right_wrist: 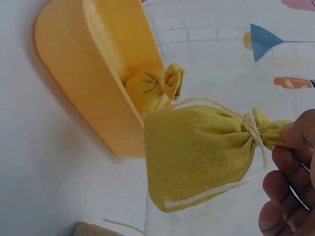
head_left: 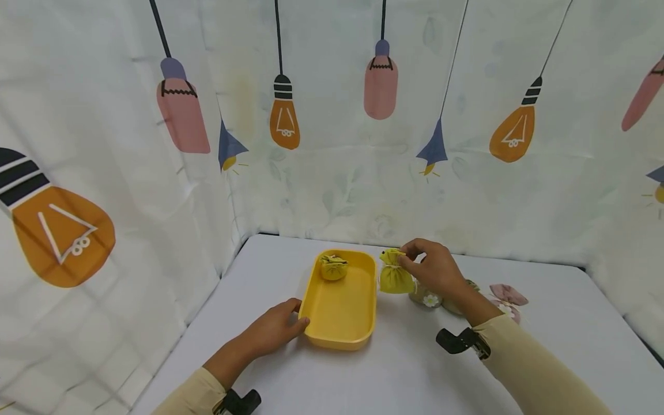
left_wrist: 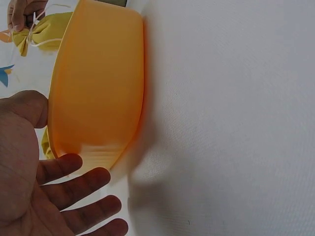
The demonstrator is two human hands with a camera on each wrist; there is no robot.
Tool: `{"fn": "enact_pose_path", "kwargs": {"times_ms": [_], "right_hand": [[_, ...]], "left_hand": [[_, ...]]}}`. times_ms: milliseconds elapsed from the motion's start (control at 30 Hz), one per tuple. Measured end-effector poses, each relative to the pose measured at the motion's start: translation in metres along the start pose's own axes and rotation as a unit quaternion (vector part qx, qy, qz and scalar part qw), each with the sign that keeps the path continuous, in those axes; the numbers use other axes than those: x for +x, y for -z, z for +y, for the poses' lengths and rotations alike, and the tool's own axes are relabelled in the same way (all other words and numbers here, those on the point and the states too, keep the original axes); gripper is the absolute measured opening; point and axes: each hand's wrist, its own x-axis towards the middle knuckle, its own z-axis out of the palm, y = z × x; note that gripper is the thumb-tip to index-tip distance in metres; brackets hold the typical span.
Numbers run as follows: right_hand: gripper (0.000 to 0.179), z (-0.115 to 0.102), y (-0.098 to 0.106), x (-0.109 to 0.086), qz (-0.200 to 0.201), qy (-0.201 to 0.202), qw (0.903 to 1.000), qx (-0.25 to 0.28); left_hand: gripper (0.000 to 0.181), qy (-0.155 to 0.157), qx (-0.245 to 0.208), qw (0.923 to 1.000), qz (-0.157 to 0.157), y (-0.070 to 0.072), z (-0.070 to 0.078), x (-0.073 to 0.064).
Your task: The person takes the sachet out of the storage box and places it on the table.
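A yellow drawstring pouch [right_wrist: 197, 155] hangs from my right hand [head_left: 438, 268], which pinches its gathered neck between thumb and fingers. The pouch is off the table, just right of the yellow tray [head_left: 339, 311]. Inside the tray, towards its far left, sits another yellow pouch [head_left: 334, 268]. My left hand [head_left: 270, 331] touches the near left corner of the tray; in the left wrist view its thumb [left_wrist: 32, 108] meets the rim while the other fingers are extended and spread. Partly hidden behind my right hand and forearm are a beige pouch with a white flower [head_left: 429, 298] and a greenish pouch [head_left: 452, 307].
A pink pouch [head_left: 508, 300] lies on the white table [head_left: 415, 369] beyond my right forearm, partly covered by it. Behind and left of the table hangs a pale curtain [head_left: 332, 184] printed with lamps. Dark wrist cameras sit on both wrists.
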Motion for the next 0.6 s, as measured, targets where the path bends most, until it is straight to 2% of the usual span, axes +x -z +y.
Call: {"fn": "enact_pose_path", "kwargs": {"times_ms": [333,600], "right_hand": [[0.018,0.014,0.010,-0.015,0.006,-0.042,0.9990,-0.012],[0.018,0.019,0.026,-0.028,0.021,-0.026,0.9991,-0.025]], "left_hand": [[0.047,0.007,0.002,1.0000,-0.001,0.001,0.000,0.000],[0.046,0.009,0.004,1.0000,0.001,0.000,0.002,0.001]]}}
